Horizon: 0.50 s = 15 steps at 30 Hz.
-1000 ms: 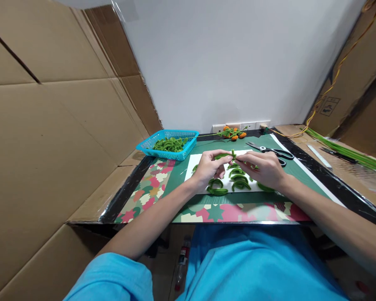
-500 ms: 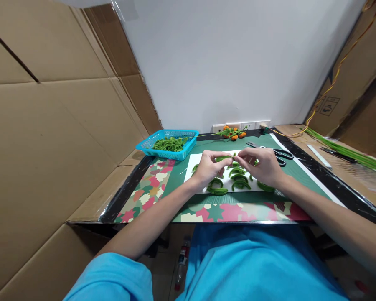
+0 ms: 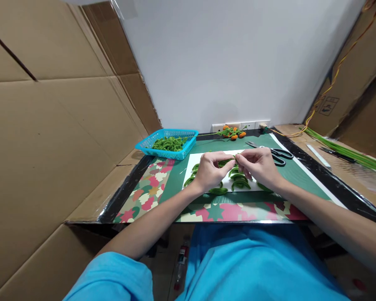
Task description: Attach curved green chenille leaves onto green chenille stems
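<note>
My left hand (image 3: 210, 170) and my right hand (image 3: 261, 166) meet over a white sheet of paper (image 3: 192, 159). Fingers and thumb of each are pinched on a short green pipe cleaner (image 3: 225, 162), which the fingertips partly cover. Below them, several curved green pipe cleaner pieces (image 3: 240, 182) lie in rows on the paper, some hidden by my hands. One bundle of pieces (image 3: 218, 191) rests at the paper's near edge. Just past my right hand is a pair of black-handled scissors (image 3: 278, 157), its blades partly covered.
A blue plastic basket (image 3: 183, 154) of green pieces stands at the back left. Orange flowers on green stems (image 3: 234, 133) lie by the wall sockets. On the right are long green stems (image 3: 347, 151) and a white strip (image 3: 318, 156). Cardboard (image 3: 65, 125) walls the left side.
Both hands stay pinched together, with fingers slightly shifted and my right hand's lower fingers curled further down. More green pieces show along the paper's left edge beside my left hand.
</note>
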### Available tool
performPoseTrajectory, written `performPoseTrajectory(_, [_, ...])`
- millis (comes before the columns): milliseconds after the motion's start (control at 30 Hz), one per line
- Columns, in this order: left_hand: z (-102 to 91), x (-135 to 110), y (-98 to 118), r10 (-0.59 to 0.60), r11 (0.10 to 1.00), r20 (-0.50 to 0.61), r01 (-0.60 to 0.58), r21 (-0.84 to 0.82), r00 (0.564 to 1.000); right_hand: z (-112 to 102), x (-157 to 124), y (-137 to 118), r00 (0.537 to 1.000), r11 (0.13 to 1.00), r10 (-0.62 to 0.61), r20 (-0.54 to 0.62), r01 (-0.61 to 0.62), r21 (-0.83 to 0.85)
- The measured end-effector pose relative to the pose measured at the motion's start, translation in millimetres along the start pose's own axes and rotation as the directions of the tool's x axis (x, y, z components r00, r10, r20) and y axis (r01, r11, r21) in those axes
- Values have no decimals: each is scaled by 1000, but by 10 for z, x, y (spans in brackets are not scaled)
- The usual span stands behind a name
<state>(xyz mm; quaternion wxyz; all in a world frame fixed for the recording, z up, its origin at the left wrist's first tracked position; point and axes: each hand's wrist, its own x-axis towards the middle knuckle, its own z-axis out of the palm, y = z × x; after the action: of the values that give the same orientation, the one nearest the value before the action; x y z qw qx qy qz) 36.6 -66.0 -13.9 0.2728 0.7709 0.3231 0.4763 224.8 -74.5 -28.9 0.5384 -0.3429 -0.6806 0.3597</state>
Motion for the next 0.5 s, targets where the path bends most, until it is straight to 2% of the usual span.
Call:
performPoseTrajectory(100, [-3,0,-2,3,1000,2,-3,20,1000,21,14,25,997,990,74,17,-75,122])
performPoseTrajectory(200, [-1,11,-13,-32,999,-4,32,-19,999,40,28,46,996,985,91,-21,-87,152])
performPoseTrajectory(300, [-4,30,-15,-153,976,30,156,-150,988,42,43,63,997,991,67,-47,-61,122])
performPoseTrajectory(400, [-21,54,-7,-298,906,71,305,-292,952,3,63,87,1000,996,22,-11,-21,92])
performPoseTrajectory(500, [-38,77,0,-358,873,39,349,-339,933,-60,73,103,999,998,-45,7,44,46])
